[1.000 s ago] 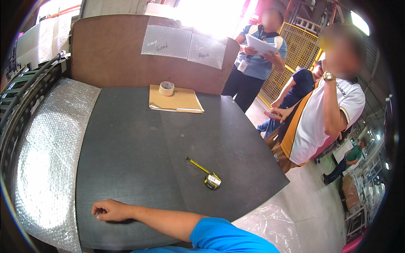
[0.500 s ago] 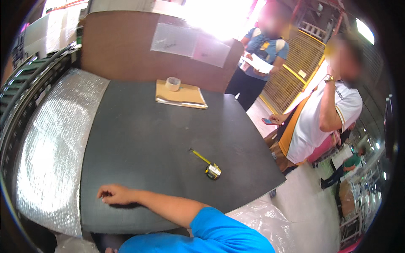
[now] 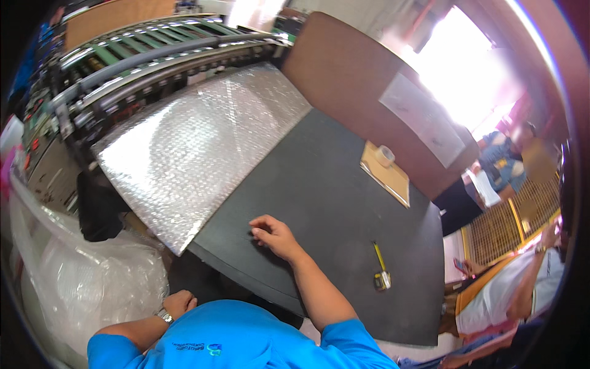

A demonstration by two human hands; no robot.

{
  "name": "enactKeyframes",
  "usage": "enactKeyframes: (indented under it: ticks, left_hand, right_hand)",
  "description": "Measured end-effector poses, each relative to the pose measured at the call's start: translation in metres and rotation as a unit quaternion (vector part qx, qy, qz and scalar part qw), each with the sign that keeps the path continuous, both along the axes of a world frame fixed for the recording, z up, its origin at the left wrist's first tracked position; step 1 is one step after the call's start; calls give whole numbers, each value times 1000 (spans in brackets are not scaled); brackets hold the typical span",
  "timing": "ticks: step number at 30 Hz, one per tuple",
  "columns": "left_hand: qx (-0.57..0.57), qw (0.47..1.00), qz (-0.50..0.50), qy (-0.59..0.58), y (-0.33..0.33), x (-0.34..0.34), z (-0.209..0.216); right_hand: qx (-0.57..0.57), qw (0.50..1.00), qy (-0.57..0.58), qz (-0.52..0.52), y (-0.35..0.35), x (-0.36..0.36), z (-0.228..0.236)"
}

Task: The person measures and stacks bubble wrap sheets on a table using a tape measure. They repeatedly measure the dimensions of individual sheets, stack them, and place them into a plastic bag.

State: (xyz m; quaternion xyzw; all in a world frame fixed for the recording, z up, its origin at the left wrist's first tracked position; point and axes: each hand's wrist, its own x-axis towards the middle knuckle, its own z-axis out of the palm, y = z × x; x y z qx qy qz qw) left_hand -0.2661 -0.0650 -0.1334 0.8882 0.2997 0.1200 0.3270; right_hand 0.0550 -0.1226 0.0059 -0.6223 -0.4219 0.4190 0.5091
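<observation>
My right hand (image 3: pixel 273 235) rests on the black tabletop (image 3: pixel 332 203) near its front-left corner, fingers bent and holding nothing. My left hand (image 3: pixel 179 302), with a watch on the wrist, hangs low beside the table's dark edge; its fingers are curled and I cannot tell whether they grip anything. A yellow tape measure (image 3: pixel 381 277) with a short length of blade pulled out lies to the right of my right forearm. A sheet of bubble wrap (image 3: pixel 196 141) covers the table's left part, close to my right hand.
A roll of tape (image 3: pixel 385 155) sits on a tan folder (image 3: pixel 390 178) at the far side, before an upright brown board (image 3: pixel 356 80) with papers. A green roller conveyor (image 3: pixel 141 61) runs behind. A clear plastic bundle (image 3: pixel 86 277) lies lower left. People (image 3: pixel 510 289) stand at the right.
The view has swung left and tilted, bringing the conveyor and my left hand into sight. My right hand stays on the tabletop near its front-left corner.
</observation>
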Motion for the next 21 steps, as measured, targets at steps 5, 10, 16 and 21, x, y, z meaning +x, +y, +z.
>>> enactKeyframes:
  ticks: [5,10,16,21]
  left_hand:
    - [0,999,-24,27,2,-1,6]
    - [6,1000,-25,12,0,2,4]
    - [-4,998,-22,61,1,2,0]
    - [-2,997,-68,48,4,8,2]
  right_hand:
    - [-9,1000,20,4,1,3,-8]
    - [-6,1000,28,-10,-5,3,-5]
    - [332,893,-243,-181,-39,-14,125]
    - [524,619,-573,-122,-112,-9,265]
